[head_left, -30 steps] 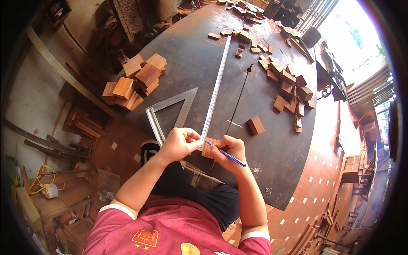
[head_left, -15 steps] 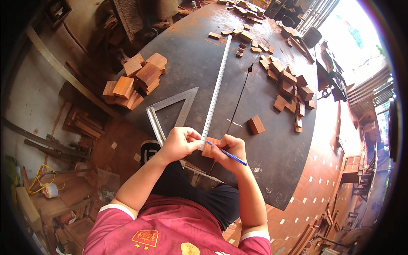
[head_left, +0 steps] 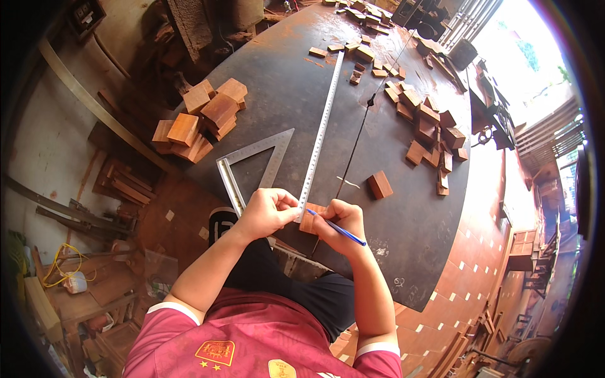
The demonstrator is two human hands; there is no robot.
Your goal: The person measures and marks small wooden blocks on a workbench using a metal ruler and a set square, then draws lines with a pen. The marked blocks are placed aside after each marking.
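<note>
A long steel ruler (head_left: 322, 129) lies away from me across the dark table, its near end over a small wooden block (head_left: 309, 223). My left hand (head_left: 267, 213) pinches the ruler's near end between thumb and fingers. My right hand (head_left: 342, 228) is closed around a blue pen (head_left: 345, 232), its tip at the block beside the ruler's edge. The right fingers also rest at the block and hide part of it. Left of the ruler lies a metal set square (head_left: 273, 165), close to my left hand. A single reddish block (head_left: 380, 185) sits to the right.
Several wooden blocks (head_left: 220, 111) are piled on the table's left edge. More blocks (head_left: 426, 130) lie in a cluster at the right, and others (head_left: 360, 53) are scattered toward the far end. A dark seam (head_left: 358, 142) runs along the tabletop (head_left: 403, 236).
</note>
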